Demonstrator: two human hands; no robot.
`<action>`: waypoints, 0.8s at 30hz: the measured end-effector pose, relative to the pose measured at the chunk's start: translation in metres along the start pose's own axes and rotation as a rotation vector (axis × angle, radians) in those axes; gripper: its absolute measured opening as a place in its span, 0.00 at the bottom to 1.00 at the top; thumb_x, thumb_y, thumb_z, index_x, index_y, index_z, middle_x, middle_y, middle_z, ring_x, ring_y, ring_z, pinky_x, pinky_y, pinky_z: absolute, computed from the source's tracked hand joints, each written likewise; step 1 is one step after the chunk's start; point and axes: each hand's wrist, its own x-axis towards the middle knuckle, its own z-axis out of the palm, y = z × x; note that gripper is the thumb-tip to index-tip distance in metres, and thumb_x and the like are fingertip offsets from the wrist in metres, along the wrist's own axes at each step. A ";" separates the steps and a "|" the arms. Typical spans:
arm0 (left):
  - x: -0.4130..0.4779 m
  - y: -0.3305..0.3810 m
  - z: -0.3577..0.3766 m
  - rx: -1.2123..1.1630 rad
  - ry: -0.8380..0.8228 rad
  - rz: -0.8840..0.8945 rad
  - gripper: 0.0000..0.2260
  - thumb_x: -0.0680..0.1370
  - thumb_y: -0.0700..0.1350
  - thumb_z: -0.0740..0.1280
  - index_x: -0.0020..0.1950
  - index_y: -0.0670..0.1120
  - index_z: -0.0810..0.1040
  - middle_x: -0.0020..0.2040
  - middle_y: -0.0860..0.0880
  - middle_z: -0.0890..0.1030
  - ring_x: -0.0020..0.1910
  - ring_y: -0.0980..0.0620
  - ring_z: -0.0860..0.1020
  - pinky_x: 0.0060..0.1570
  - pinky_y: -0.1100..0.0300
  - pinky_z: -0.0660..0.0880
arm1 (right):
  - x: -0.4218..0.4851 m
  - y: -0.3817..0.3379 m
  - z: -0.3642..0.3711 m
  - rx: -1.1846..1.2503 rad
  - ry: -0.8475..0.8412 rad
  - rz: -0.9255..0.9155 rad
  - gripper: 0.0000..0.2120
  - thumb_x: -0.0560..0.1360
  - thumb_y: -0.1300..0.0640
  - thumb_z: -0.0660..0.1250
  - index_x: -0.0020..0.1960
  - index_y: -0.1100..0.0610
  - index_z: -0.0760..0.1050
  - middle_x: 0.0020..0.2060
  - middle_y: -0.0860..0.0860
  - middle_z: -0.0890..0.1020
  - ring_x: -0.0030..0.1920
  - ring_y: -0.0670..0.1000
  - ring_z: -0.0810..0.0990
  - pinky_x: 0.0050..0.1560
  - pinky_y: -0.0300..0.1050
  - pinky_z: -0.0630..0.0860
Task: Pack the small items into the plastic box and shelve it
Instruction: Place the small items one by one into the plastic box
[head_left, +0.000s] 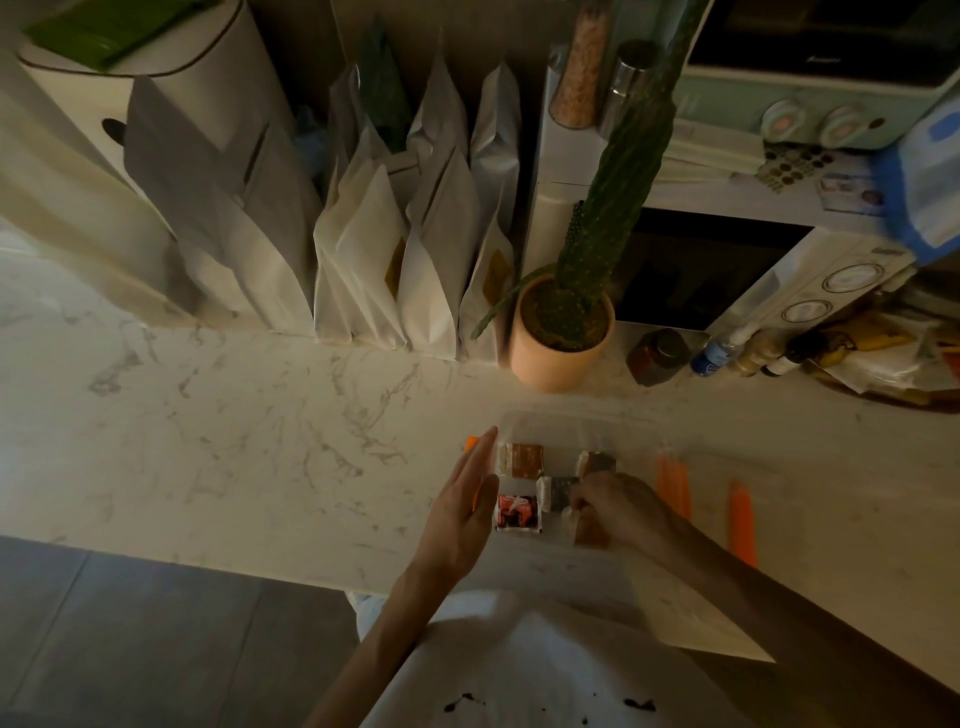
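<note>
A clear plastic box (550, 423) with orange clips sits on the marble counter near its front edge. Inside lie several small packets: an orange-brown one (525, 460) at the back left, a red and white one (518, 512) at the front left, a grey one (560, 491) in the middle and a brown one (591, 530) at the front right. My left hand (467, 499) rests flat and open against the box's left side. My right hand (621, 506) is inside the box, fingers pinched on the grey packet.
The box's clear lid with orange clips (740, 519) lies to the right. A potted cactus (563, 332) stands just behind the box. White bags (426, 260) line the wall. A microwave (727, 270) and small bottles (660, 356) stand at the right.
</note>
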 end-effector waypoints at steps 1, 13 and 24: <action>0.000 0.000 0.000 0.002 0.000 -0.004 0.22 0.84 0.48 0.55 0.78 0.55 0.56 0.78 0.57 0.60 0.78 0.59 0.54 0.76 0.51 0.59 | 0.001 0.000 0.001 0.002 0.017 0.003 0.07 0.78 0.60 0.66 0.54 0.55 0.80 0.50 0.53 0.84 0.48 0.50 0.83 0.43 0.40 0.77; 0.001 -0.002 0.001 -0.008 -0.003 -0.010 0.22 0.84 0.49 0.55 0.78 0.56 0.56 0.78 0.59 0.60 0.78 0.60 0.54 0.76 0.53 0.59 | 0.013 -0.012 -0.001 0.113 0.263 0.064 0.06 0.78 0.57 0.65 0.51 0.55 0.81 0.47 0.51 0.82 0.48 0.50 0.81 0.43 0.38 0.72; 0.002 -0.005 0.000 0.001 -0.006 0.002 0.22 0.84 0.50 0.55 0.78 0.57 0.56 0.78 0.58 0.60 0.77 0.62 0.55 0.74 0.61 0.58 | 0.008 -0.017 -0.022 0.160 0.292 0.088 0.06 0.75 0.52 0.70 0.50 0.51 0.75 0.46 0.46 0.81 0.44 0.46 0.78 0.39 0.38 0.72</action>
